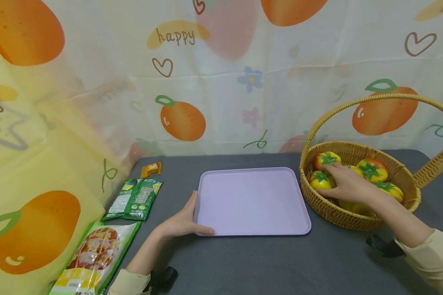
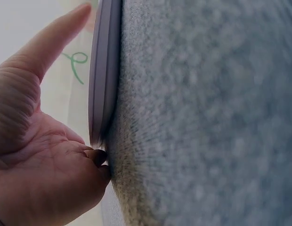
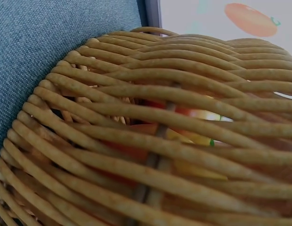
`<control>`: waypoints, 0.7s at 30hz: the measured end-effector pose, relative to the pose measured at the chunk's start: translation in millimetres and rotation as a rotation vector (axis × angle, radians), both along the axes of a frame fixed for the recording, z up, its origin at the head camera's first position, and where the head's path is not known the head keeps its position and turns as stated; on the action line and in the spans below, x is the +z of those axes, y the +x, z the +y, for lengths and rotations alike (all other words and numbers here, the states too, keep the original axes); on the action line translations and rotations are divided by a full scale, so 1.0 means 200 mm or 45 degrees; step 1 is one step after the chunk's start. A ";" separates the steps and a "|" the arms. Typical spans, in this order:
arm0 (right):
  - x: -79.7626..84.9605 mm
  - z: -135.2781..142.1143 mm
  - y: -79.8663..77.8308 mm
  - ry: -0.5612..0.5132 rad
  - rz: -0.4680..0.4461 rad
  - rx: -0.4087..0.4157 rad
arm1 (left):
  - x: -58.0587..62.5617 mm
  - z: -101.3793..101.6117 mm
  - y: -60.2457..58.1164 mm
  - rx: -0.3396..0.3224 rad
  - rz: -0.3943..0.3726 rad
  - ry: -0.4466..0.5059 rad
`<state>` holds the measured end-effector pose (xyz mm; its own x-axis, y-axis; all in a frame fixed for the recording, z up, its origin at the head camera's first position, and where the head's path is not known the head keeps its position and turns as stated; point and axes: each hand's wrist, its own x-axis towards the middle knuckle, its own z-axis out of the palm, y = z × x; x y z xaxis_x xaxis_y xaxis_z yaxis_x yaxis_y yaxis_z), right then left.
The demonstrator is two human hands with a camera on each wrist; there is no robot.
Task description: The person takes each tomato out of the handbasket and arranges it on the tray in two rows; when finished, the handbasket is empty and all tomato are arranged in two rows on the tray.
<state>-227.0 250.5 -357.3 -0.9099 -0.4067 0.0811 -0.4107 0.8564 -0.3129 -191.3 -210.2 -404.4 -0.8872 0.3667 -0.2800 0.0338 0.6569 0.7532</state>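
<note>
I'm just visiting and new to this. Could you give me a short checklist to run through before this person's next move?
1. Left hand touching the tray: ok, at its near left corner.
2. Tray lying flat on the table: ok.
3. Basket standing upright: ok.
4. Right hand at the fruit: ok, inside the basket, by the pieces on its left side.
5. Firm grip on one piece: cannot tell; the wickerwork blocks the right wrist view.
6. Snack packets off the tray: ok, they lie left of it.
</note>
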 end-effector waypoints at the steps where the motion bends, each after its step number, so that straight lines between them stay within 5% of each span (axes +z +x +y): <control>1: 0.00 0.00 0.00 -0.002 0.003 0.001 | 0.00 0.00 0.00 -0.011 0.003 0.002; 21: 0.02 0.01 0.04 -0.132 0.059 -0.081 | -0.01 -0.01 -0.01 -0.053 -0.019 0.042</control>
